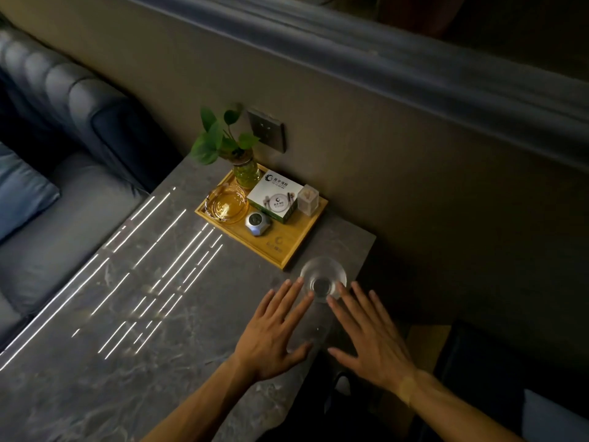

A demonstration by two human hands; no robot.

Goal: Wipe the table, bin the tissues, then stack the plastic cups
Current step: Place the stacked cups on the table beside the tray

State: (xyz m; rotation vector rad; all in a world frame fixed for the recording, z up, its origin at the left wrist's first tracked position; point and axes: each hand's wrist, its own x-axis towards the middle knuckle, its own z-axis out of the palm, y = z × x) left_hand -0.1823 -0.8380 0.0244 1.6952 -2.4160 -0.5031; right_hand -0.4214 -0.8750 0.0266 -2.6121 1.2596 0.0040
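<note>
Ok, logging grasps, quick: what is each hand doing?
Left hand: open, fingers spread, holding nothing.
Right hand: open, holding nothing; the clear cup stands between both hands' fingertips.

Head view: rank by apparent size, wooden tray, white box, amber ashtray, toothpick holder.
1. wooden tray
2-3. white box and amber ashtray: look alike, not ranked
4. toothpick holder
</note>
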